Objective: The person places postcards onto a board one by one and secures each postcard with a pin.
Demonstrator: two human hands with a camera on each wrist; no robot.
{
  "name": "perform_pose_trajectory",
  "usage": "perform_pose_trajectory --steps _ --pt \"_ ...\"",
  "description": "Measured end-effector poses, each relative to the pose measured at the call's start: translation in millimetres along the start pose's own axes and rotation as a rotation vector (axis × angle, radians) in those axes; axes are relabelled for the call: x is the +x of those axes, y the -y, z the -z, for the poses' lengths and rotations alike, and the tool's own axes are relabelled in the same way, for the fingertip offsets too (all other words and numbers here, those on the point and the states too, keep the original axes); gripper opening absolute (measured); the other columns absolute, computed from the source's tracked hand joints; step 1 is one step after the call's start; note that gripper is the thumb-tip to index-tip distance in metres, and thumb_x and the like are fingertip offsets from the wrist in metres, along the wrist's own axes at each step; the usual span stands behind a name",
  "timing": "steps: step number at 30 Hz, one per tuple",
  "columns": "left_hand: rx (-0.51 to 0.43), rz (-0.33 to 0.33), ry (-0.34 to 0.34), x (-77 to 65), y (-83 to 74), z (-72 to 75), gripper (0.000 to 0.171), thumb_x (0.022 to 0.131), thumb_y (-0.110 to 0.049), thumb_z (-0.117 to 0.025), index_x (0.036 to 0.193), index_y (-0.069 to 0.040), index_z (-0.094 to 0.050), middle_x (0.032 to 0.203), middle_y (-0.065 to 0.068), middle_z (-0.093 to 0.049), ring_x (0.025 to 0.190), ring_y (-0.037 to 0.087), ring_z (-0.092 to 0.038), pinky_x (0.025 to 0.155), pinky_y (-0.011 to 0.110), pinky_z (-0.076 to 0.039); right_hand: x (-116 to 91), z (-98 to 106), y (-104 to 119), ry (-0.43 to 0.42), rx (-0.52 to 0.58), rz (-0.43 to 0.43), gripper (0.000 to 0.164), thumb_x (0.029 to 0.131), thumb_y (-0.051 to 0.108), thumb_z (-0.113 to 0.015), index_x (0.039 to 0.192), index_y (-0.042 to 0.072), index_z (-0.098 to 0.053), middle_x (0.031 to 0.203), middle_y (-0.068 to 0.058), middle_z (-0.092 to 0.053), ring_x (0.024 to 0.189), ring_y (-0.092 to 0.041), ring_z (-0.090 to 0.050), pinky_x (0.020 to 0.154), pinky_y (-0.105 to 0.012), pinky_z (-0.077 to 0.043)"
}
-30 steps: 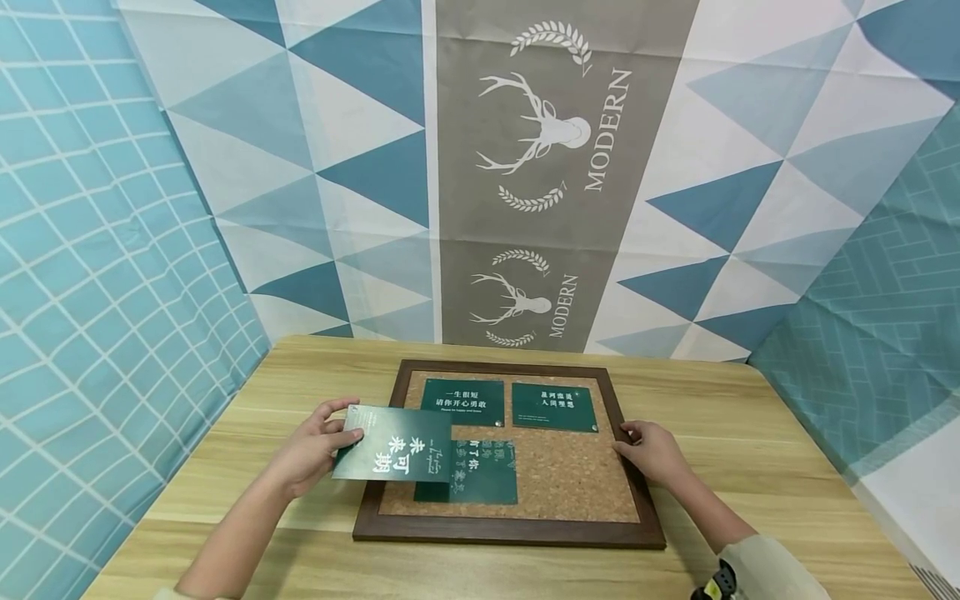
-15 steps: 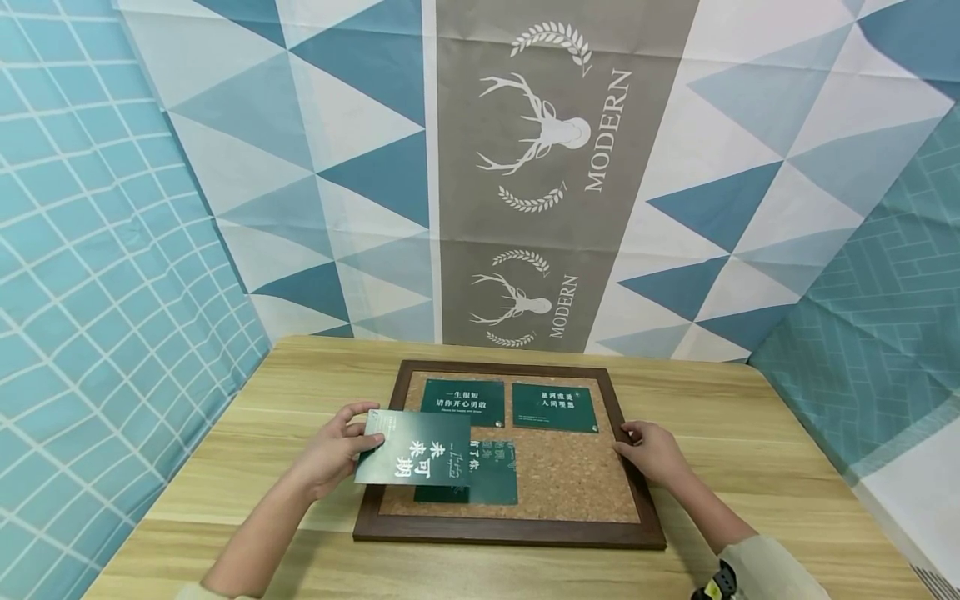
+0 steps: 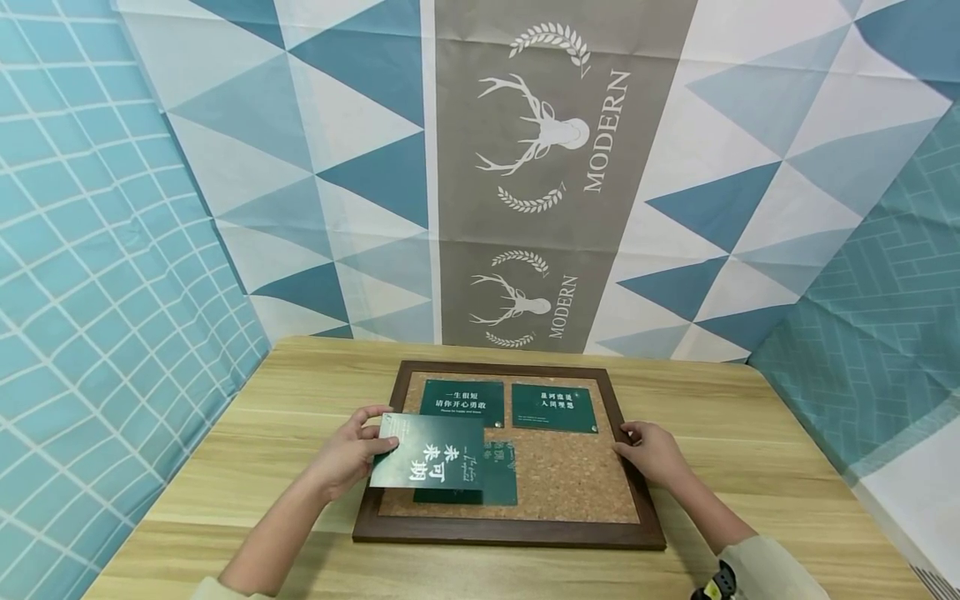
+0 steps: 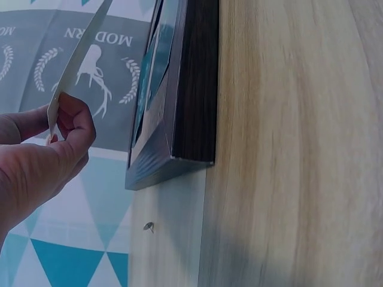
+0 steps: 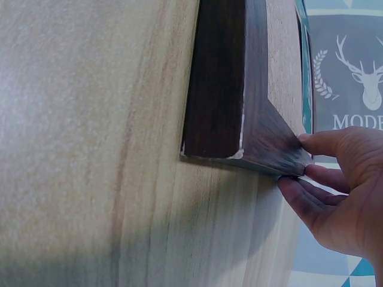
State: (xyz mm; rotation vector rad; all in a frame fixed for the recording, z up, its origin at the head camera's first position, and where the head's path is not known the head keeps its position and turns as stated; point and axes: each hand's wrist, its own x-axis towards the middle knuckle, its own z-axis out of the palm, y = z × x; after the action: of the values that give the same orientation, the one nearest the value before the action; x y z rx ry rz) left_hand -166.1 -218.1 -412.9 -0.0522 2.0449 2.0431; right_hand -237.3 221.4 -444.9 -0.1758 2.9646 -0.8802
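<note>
My left hand [image 3: 347, 457] pinches a green postcard [image 3: 435, 437] with white Chinese lettering by its left edge. The left wrist view shows this card edge-on, between thumb and fingers, raised above the framed corkboard [image 3: 573, 475]. Beneath it, another green card [image 3: 501, 483] at the board's lower left is partly hidden. Two more green cards lie along the top of the cork, one at upper left [image 3: 462, 403] and one at upper right [image 3: 553, 407]. My right hand [image 3: 655, 452] holds the board's brown right rim, thumb on top and fingers against its side.
A thumbtack [image 4: 149, 226] lies on the wooden table [image 3: 757, 467], left of the board. Bare cork shows at the board's lower right. Patterned wall coverings [image 3: 375, 208] stand behind the table and at both sides.
My left hand has carried the postcard rightward and slightly down, so it covers more of the lower-left card. My right hand and the corkboard have stayed in place.
</note>
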Motion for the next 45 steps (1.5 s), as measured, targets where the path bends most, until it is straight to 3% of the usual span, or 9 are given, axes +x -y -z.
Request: perform_pose_trajectory --steps 29,38,45 --pt "-0.009 0.006 -0.006 9.9 -1.5 -23.4 0.055 0.093 -0.004 -0.052 0.138 -0.004 -0.022 0.117 0.017 -0.051 0.087 0.016 -0.06 0.072 0.035 -0.053 0 -2 -1 -0.003 0.01 -0.012 0.045 0.086 0.016 -0.066 0.121 -0.009 -0.056 0.108 -0.023 -0.062 0.091 -0.03 -0.062 0.064 -0.035 -0.052" --pt "-0.019 -0.005 0.021 14.3 -0.7 -27.8 0.054 0.093 -0.004 -0.053 0.137 -0.004 -0.021 0.122 0.02 -0.05 0.087 0.017 -0.062 0.071 0.036 -0.054 1 -1 -1 -0.001 0.005 -0.009 0.045 0.086 0.016 -0.066 0.121 -0.01 -0.056 0.108 -0.024 -0.062 0.091 -0.031 -0.062 0.064 -0.036 -0.052" --pt "-0.014 0.001 0.02 17.7 0.4 -33.6 0.057 0.092 -0.006 -0.054 0.139 -0.006 -0.022 0.116 0.016 -0.051 0.086 0.018 -0.057 0.07 0.035 -0.05 1 -2 -3 0.0 0.012 -0.011 0.045 0.086 0.016 -0.066 0.122 -0.009 -0.056 0.108 -0.024 -0.062 0.091 -0.031 -0.062 0.063 -0.034 -0.052"
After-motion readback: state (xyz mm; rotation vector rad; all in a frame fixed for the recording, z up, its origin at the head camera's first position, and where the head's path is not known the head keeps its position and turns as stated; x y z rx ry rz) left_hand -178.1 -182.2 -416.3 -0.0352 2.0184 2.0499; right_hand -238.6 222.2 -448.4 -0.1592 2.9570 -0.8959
